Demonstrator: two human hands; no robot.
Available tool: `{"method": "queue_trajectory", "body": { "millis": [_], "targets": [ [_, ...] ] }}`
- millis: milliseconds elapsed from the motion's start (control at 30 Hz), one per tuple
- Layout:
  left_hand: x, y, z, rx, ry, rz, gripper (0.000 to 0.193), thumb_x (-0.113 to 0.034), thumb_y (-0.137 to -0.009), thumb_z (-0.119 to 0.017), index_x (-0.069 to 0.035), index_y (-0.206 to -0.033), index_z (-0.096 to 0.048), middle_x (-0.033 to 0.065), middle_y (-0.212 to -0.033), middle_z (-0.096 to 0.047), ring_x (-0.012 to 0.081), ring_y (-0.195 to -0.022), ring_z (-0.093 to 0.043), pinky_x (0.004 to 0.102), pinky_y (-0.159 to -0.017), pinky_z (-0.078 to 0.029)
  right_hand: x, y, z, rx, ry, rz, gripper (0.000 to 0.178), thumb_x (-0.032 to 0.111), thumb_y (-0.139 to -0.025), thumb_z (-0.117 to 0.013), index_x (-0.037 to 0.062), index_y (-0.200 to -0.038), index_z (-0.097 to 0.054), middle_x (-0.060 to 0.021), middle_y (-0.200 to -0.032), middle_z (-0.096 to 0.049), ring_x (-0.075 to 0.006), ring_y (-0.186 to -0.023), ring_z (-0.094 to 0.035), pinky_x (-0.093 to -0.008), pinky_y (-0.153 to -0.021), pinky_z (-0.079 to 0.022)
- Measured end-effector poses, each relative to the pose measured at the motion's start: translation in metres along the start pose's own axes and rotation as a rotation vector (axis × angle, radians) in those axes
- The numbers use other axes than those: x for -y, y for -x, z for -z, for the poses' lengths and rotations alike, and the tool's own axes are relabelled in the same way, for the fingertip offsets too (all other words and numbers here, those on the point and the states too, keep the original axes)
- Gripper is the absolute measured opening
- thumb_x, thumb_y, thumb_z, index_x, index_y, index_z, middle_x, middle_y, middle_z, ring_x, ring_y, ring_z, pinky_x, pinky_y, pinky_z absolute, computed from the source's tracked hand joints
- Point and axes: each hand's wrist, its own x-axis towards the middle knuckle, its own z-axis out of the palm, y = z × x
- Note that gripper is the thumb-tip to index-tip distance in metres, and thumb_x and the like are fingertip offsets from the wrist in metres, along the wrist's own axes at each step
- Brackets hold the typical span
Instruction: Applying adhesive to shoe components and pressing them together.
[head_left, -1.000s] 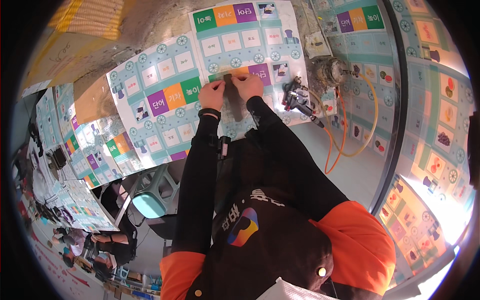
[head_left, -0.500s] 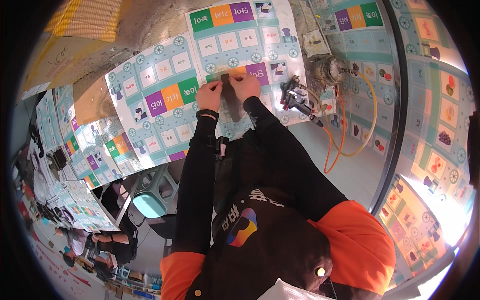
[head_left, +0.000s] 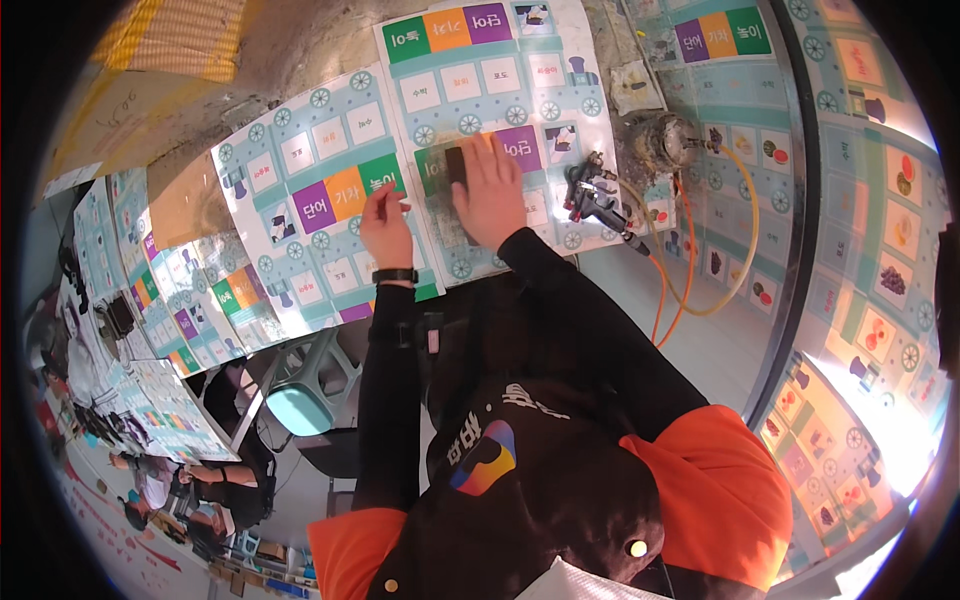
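Note:
My right hand [head_left: 490, 190] lies flat, fingers stretched out, on a printed sheet [head_left: 550, 95] of coloured labels and pictures. Beside and under its left edge is a dark brown strip [head_left: 456, 165], mostly covered by the palm. My left hand [head_left: 386, 230] is over the neighbouring printed sheet [head_left: 270, 160], close to its green label. Its fingers are bent in a pinch; anything between them is too small to make out. A dark band circles the left wrist.
Right of my hand, a spray gun [head_left: 600, 205] rests at the sheet's edge, with an orange hose [head_left: 690, 270] and a yellow hose [head_left: 748, 200]. A round crusted metal fitting [head_left: 660, 140] stands behind it. A pale green stool [head_left: 300, 405] is lower left. People work farther off.
My left hand has moved left and down, off the brown strip. The right hand has gone from pinching to lying flat over the strip.

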Motion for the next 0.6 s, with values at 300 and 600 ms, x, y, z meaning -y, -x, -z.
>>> {"method": "queue_trajectory", "body": {
  "millis": [300,600],
  "targets": [
    [0.013,0.028,0.043,0.003,-0.012,0.078,0.023,-0.007,-0.098,-0.055,-0.001,-0.118,-0.066,0.0069,-0.099,-0.07,0.0128,-0.082,-0.063,0.025,-0.074,-0.048,-0.003,0.02,-0.032,0.166,0.198,0.131,0.071,0.038,-0.096,-0.05,-0.0042,-0.15,-0.033,-0.0176,-0.162,-0.024,-0.0356,-0.152,-0.015,-0.0625,-0.119,-0.011],
    [-0.001,0.046,0.026,0.066,-0.358,-0.133,0.019,-0.004,-0.093,-0.061,-0.004,-0.11,-0.069,0.0088,-0.097,-0.07,0.0163,-0.08,-0.066,0.03,-0.068,-0.053,-0.031,0.013,0.017,0.083,0.168,0.026,0.067,0.027,-0.097,-0.051,-0.0027,-0.152,-0.029,-0.0192,-0.161,-0.024,-0.0419,-0.149,-0.018,-0.0612,-0.119,-0.014]
  ]
}}
